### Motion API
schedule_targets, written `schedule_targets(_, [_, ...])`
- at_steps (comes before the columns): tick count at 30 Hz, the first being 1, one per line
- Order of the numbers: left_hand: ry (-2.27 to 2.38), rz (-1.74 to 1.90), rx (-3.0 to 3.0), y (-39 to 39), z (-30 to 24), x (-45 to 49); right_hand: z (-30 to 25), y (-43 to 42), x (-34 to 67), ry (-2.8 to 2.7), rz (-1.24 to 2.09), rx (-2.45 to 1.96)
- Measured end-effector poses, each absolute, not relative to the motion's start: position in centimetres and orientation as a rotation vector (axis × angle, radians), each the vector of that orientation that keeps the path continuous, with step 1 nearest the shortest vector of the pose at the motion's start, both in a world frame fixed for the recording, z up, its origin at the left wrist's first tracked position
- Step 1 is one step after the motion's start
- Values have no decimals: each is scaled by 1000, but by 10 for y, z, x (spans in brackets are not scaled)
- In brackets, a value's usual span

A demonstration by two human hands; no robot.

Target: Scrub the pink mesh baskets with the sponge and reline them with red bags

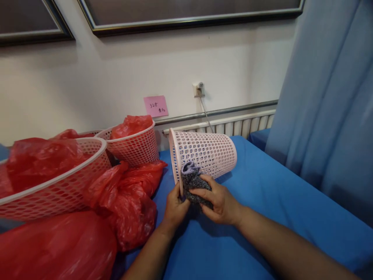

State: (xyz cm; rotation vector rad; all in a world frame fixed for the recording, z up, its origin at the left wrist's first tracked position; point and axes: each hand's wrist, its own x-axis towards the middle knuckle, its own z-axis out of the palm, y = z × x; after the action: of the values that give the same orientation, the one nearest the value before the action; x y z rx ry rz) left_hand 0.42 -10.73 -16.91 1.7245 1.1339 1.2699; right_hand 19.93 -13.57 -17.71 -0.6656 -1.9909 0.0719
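A pale pink perforated plastic wastebasket (217, 151) lies on its side on the blue-covered surface, its mouth facing left. My left hand (175, 206) is closed on the lower part of its rim, with some fingers hidden inside the opening. My right hand (220, 200) grips a bunched dark grey speckled cloth (196, 186) with a purplish folded edge. The cloth presses against the basket's outer wall close to the rim, just beside my left hand.
To the left stand more pink baskets (132, 146) holding red plastic bags (131, 126); other red bags (125, 202) lie in front. Behind are a radiator (241, 123), a pipe and a plugged-in socket (198, 90). A blue curtain (326, 97) hangs at right.
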Motion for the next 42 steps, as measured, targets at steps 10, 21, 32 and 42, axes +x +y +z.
schedule_targets(10, [1125, 1306, 1689, -97, -185, -1, -195, -60, 273, -998, 224, -1373])
schedule_targets(21, [1197, 1092, 1958, -106, -182, 0, -181, -139, 198, -1996, 77, -606])
schedule_targets(32, [1139, 1294, 1705, -111, -175, 7, -189, -107, 235, -1604, 102, -963])
schedule_targets(42, [1252, 1234, 1873, -98, -198, 0, -199, -89, 241, -1386, 137, -1210])
